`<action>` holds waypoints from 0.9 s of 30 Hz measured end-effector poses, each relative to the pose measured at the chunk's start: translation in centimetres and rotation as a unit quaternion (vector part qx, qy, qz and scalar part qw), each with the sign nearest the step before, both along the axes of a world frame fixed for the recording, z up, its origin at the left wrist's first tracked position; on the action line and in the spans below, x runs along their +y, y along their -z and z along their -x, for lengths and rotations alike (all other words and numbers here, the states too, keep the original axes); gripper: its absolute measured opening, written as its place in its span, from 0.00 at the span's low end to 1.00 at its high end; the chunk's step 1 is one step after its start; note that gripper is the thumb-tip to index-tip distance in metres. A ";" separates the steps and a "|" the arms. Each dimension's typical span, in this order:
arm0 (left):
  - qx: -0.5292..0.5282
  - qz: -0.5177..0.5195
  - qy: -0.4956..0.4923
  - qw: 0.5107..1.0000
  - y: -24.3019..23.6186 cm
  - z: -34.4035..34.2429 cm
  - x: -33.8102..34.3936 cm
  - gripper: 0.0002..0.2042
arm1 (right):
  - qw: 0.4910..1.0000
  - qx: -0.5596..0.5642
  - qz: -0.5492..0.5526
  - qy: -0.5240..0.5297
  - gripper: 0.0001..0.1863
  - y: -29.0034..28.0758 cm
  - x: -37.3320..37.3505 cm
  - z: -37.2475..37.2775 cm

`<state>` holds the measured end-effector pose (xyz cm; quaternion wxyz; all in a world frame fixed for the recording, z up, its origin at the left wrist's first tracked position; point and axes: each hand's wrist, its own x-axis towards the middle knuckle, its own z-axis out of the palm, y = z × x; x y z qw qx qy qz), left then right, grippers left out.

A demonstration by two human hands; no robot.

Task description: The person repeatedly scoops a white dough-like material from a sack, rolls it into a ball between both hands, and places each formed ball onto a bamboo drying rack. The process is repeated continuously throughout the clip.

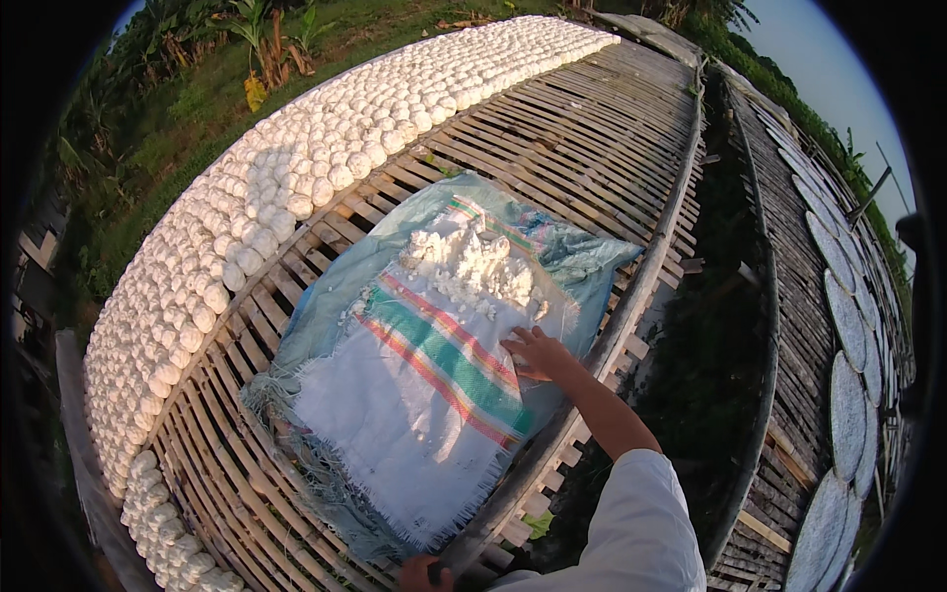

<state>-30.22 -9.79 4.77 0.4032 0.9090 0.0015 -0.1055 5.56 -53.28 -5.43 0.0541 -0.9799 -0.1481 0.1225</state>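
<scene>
Many white lumps [326, 148] sit in close rows along the left side of a slatted surface [562, 128], curving from the lower left up to the far end, with a shadow across part of them. Beyond them, at the upper left, are grass and leafy plants [271, 49]; a post [84, 454] stands beside the near left edge.

Further right, a crumpled blue sheet [340, 271] lies on the slats. On it is a white sack [385, 414], fray-edged, with green and red bands across its middle. At the lower edge the left hand [422, 574] shows only in part, in shadow by the near end of a rail [646, 281]; how far its fingers are open, or whether they hold anything, I cannot tell.

A crumbly white heap [464, 261] rests at the sack's upper end. Just below and right of it, the right hand [536, 355] lies on the sack's right edge, fingers loosely spread, slightly bent, closed round nothing visible. A white sleeve [641, 523] covers the upper arm.

Past the rail and a dark gap, a second slatted rack [789, 395] carries overlapping round discs [846, 409] along its right side.
</scene>
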 end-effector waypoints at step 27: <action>-0.002 -0.041 -0.003 0.999 0.6 0.0 -0.1 0.14 | 0.938 -0.209 -0.021 0.276 0.26 0.1 -2.3 -7.7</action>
